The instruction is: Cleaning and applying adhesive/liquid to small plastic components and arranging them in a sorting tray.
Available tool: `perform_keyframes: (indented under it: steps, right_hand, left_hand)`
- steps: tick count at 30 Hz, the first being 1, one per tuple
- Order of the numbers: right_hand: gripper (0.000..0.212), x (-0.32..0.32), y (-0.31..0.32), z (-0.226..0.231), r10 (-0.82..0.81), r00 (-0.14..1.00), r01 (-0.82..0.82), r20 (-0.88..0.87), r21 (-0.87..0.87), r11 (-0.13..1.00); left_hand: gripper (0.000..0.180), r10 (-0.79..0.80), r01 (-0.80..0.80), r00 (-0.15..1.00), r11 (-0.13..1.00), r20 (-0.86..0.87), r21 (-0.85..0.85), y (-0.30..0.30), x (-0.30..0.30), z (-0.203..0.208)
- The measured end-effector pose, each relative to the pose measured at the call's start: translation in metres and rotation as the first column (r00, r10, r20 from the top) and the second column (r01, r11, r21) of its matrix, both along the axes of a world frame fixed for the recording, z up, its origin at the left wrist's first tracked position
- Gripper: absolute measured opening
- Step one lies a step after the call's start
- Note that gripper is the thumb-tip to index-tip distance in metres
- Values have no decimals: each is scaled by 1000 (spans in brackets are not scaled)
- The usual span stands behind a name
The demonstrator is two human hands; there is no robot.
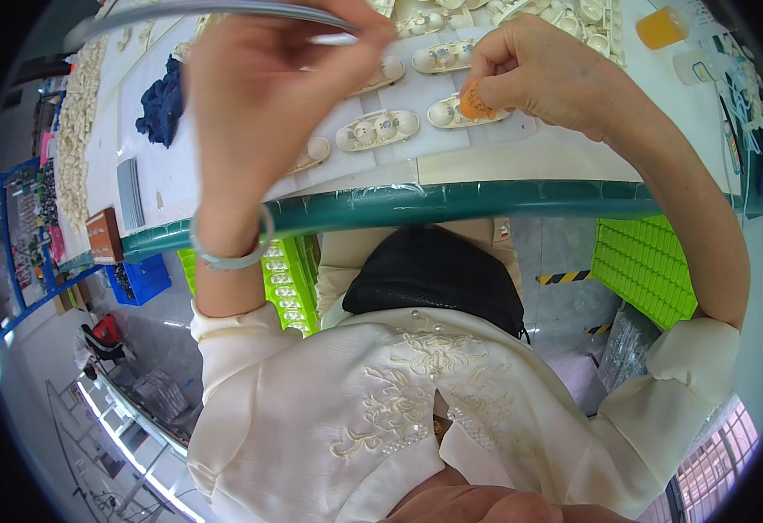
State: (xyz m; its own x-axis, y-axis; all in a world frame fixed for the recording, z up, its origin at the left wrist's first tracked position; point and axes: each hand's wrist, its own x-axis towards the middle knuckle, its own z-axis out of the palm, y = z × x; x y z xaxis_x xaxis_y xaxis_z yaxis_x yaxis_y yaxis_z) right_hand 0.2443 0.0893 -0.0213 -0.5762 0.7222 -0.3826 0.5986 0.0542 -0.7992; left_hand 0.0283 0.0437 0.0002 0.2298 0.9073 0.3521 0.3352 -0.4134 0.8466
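My left hand (277,96) is raised over the table, blurred by motion. Its fingers are closed round a slim, shiny metal rod-like tool (250,9), whose exact kind is smeared. On the right, my right hand (547,78) is closed above a cream oval plastic housing (445,113) with round domes. At its fingertips shows an orange dotted piece (477,101), which looks like a rubber finger cot and covers part of that housing. Beside it lie similar housings, one nearer the middle (378,130) and another behind (442,57). Whether my right fingers grip the housing is hidden.
Dark blue cloth (162,103) lies at the left of the white table, near a grey stack of strips (129,193). Many cream parts (78,131) line the far left. An orange-filled container (662,28) stands far right. The table's green edge (451,199) runs before me.
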Motion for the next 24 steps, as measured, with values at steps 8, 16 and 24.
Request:
perform_keyframes:
  steps: [8,16,24]
  right_hand:
    - [10,-4,5,13,12,993,-11,122,-8,1000]
    - [7,-8,2,18,9,979,-21,205,55,998]
    - [7,-7,1,23,-18,981,20,195,-8,1000]
  left_hand:
    - [16,23,-61,989,965,-149,-256,-39,-25,-5]
    - [11,32,-73,993,930,-117,-360,-43,-27,-17]
    - [8,28,-83,986,937,-166,-339,-39,-22,-22]
